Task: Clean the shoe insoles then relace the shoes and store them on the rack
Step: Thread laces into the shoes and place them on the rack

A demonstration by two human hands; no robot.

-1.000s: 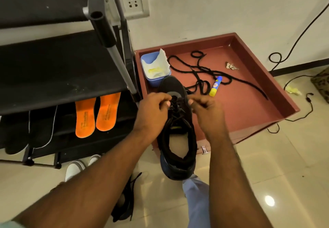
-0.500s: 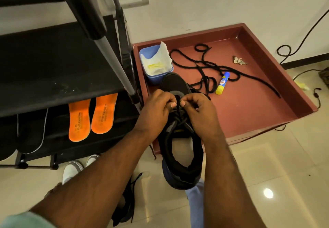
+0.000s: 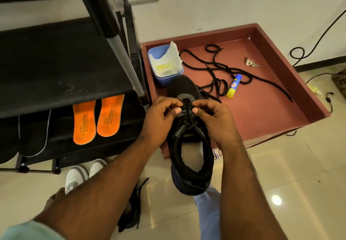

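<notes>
A black shoe rests on my knee, toe pointing away from me. My left hand and my right hand meet over its front eyelets, each pinching the black lace threaded there. A loose black lace lies tangled in the red tray. Two orange insoles lie on the lower shelf of the black shoe rack. The second black shoe lies on the floor under my left forearm, mostly hidden.
In the tray stand a blue tub with a white cloth, a glue stick and small keys. White shoes sit on the floor below the rack. Black cables run along the wall at right.
My hands have come together over the shoe's front eyelets, thumbs nearly touching. The view has tilted down and closer to the shoe.
</notes>
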